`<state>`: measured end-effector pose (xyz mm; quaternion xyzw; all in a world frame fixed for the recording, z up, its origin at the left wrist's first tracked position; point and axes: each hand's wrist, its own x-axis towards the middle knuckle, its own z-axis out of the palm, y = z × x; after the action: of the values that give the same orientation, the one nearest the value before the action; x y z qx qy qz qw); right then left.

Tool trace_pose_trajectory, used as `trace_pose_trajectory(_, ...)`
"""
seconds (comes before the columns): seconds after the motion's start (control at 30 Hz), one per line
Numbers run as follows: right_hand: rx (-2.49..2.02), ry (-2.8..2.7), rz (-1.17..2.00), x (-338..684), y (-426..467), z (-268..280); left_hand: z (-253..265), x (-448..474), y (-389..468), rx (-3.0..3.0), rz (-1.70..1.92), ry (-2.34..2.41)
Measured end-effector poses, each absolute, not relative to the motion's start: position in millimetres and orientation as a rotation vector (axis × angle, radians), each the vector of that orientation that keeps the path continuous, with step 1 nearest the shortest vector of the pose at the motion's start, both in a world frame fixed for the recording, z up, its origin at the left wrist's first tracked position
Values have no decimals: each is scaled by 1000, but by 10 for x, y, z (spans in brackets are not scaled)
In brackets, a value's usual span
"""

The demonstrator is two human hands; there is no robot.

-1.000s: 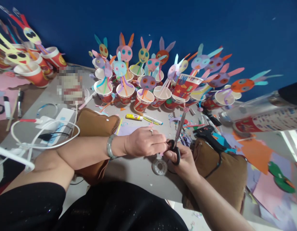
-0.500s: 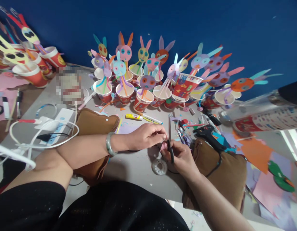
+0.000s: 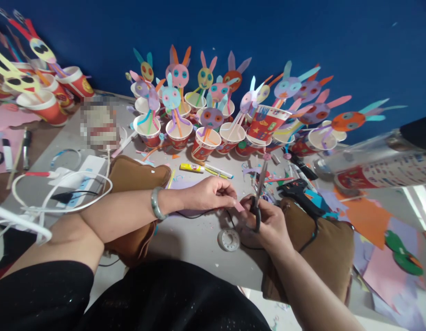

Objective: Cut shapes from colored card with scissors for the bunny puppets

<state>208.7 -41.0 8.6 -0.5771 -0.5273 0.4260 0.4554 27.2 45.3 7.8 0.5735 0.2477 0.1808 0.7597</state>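
Close above a grey tabletop [image 3: 202, 241], the half-curled left hand [image 3: 213, 192] pinches a pink paper strip [image 3: 239, 207] beside the right hand [image 3: 269, 226], wrapped around black-handled scissors [image 3: 257, 215]; a slack pinch could drop the strip, and blades this near could nick fingertips.

Black-handled scissors with grey metal blades [image 3: 260, 183]: in right hand [image 3: 270, 225], blades up, slightly tilted. Small pink paper strip [image 3: 239, 207]: slanted, at left hand's [image 3: 211, 193] fingertips, beside scissor handles.

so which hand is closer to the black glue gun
Right. The right hand, holding scissors, is just left of the black glue gun; the left hand is farther left.
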Motion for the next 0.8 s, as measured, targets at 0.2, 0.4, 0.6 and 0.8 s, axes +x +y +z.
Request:
trace_pose_trajectory(0.2,-1411,-1246,975,2140,-415,46,16,273,398,1255,189,518)
trace_pose_trajectory(0.4,-1425,-1300,1055,2108,-425,67,44,287,396,1295,195,499)
trace_pose_trajectory(0.6,-1412,-1306,1119,2089,-435,68,22,273,410,1247,197,468)
trace_pose_trajectory(0.8,-1346,-1261,1050,2114,-428,41,81,285,401,1126,405,557)
